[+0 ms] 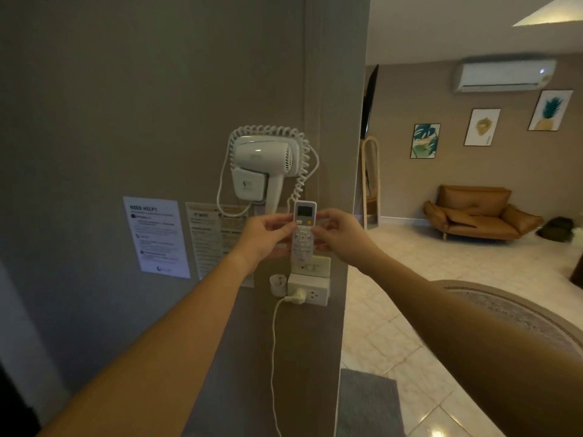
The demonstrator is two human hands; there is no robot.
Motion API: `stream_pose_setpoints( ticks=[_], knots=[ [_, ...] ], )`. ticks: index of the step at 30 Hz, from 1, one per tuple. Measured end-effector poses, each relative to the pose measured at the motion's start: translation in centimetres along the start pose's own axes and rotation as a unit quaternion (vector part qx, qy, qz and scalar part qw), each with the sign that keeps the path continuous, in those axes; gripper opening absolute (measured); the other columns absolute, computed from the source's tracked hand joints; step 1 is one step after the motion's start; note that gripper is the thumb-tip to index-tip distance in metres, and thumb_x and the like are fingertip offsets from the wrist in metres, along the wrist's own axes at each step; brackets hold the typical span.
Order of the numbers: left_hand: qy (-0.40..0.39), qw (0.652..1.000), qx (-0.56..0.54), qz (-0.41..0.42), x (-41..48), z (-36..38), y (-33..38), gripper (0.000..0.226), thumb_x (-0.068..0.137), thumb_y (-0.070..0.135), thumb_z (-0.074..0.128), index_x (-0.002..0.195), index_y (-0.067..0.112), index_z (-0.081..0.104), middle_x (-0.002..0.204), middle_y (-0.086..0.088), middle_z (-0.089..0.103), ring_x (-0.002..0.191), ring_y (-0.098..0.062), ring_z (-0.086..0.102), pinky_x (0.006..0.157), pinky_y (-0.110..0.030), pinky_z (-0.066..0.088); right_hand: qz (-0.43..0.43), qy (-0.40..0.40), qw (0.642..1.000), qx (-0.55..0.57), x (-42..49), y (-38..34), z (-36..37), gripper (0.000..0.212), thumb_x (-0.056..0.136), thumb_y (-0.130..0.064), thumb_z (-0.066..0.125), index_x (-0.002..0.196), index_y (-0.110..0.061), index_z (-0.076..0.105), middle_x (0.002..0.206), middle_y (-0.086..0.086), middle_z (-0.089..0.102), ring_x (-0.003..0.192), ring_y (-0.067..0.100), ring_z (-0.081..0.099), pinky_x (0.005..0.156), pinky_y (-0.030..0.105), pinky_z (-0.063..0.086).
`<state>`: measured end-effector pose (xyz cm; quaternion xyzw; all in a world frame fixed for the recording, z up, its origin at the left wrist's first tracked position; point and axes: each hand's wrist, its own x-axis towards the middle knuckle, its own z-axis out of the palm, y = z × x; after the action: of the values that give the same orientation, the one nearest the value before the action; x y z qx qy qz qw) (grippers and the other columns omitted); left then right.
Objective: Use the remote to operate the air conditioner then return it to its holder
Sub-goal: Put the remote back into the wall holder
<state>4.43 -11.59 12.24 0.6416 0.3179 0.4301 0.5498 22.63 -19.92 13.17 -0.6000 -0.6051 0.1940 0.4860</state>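
A white remote (303, 229) with a small screen and a yellow button stands upright against the grey wall, just under the hair dryer. My left hand (268, 236) grips its left edge and my right hand (339, 230) grips its right edge. The remote's lower end meets a white wall fitting (317, 267); I cannot tell whether that is its holder. The white air conditioner (504, 74) hangs high on the far wall at the upper right, with a small light on its right side.
A white wall hair dryer (263, 165) with a coiled cord hangs above the remote. A socket block (312, 293) with a plugged cable sits below. Paper notices (157, 236) are stuck to the wall at left. A brown sofa (479, 216), framed pictures and a leaning mirror (370, 181) stand in the room beyond.
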Motion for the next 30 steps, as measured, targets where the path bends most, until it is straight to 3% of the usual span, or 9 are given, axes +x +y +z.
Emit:
stream_pose_setpoints(
  ticks=[3,7,10,14,18,24,27,30],
  knots=[
    [0.006,1.000,-0.001,-0.013,0.8,-1.5,-1.9,0.022,0.096,0.011,0.074,0.116,0.021,0.077,0.115,-0.008,0.080,0.107,-0.027,0.078,0.090,-0.045,0.065,-0.002,0.003,1.000,-0.025,1.2,1.3,2.0,0.026,0.098,-0.018,0.069,0.125,-0.017,0.066,0.102,0.000,0.075,0.088,0.010,0.075,0.067,0.017,0.061],
    [0.018,1.000,0.002,-0.023,1.9,-2.9,-4.8,0.023,0.098,0.008,0.071,0.117,0.020,0.077,0.108,-0.005,0.081,0.100,-0.023,0.079,0.087,-0.040,0.066,-0.001,0.002,0.998,-0.056,2.9,3.4,4.7,0.027,0.097,-0.017,0.070,0.125,-0.016,0.067,0.097,-0.003,0.074,0.086,0.011,0.074,0.079,0.028,0.063],
    [0.028,0.999,0.011,-0.030,2.7,-3.7,-6.8,0.026,0.099,0.006,0.070,0.124,0.010,0.074,0.104,-0.005,0.079,0.097,-0.024,0.078,0.077,-0.035,0.068,0.010,-0.003,0.998,-0.067,3.9,5.1,6.4,0.026,0.098,-0.016,0.069,0.123,-0.016,0.067,0.100,-0.002,0.073,0.088,0.012,0.073,0.077,0.025,0.060],
    [0.039,0.998,0.026,-0.044,3.9,-4.5,-9.5,0.024,0.098,0.004,0.071,0.121,0.011,0.075,0.111,-0.010,0.079,0.101,-0.029,0.079,0.087,-0.047,0.066,0.023,-0.011,0.995,-0.097,5.1,7.4,8.5,0.026,0.097,-0.018,0.070,0.123,-0.018,0.067,0.104,-0.005,0.069,0.097,0.016,0.069,0.087,0.033,0.058],
    [0.059,0.997,0.030,-0.047,5.2,-5.0,-12.2,0.025,0.097,0.005,0.073,0.122,0.009,0.075,0.114,-0.012,0.079,0.103,-0.033,0.079,0.090,-0.050,0.065,0.034,-0.006,0.993,-0.113,5.9,9.2,10.2,0.027,0.098,-0.017,0.069,0.125,-0.016,0.066,0.108,-0.001,0.071,0.095,0.014,0.067,0.082,0.029,0.054],
    [0.086,0.995,0.030,-0.033,6.6,-5.6,-15.0,0.024,0.095,0.005,0.074,0.105,0.026,0.079,0.106,-0.002,0.082,0.099,-0.025,0.080,0.085,-0.046,0.067,0.029,0.011,0.993,-0.113,7.1,11.1,12.6,0.025,0.097,-0.010,0.068,0.122,-0.012,0.068,0.104,-0.001,0.070,0.093,0.014,0.067,0.077,0.019,0.051],
    [0.097,0.995,0.018,-0.025,7.4,-5.8,-16.1,0.026,0.096,0.004,0.074,0.102,0.029,0.080,0.102,0.002,0.082,0.100,-0.024,0.079,0.083,-0.043,0.067,0.025,0.026,0.993,-0.108,7.8,11.8,13.5,0.025,0.096,-0.009,0.069,0.121,-0.012,0.069,0.109,0.003,0.076,0.100,0.018,0.070,0.091,0.034,0.058],
    [0.101,0.995,0.012,-0.019,8.0,-6.0,-17.2,0.025,0.096,0.004,0.073,0.108,0.025,0.081,0.105,0.000,0.081,0.101,-0.023,0.079,0.081,-0.039,0.067,0.029,0.031,0.994,-0.103,8.3,12.7,14.4,0.024,0.096,-0.009,0.068,0.120,-0.014,0.070,0.110,0.004,0.077,0.102,0.019,0.071,0.091,0.038,0.059]
  ],
)
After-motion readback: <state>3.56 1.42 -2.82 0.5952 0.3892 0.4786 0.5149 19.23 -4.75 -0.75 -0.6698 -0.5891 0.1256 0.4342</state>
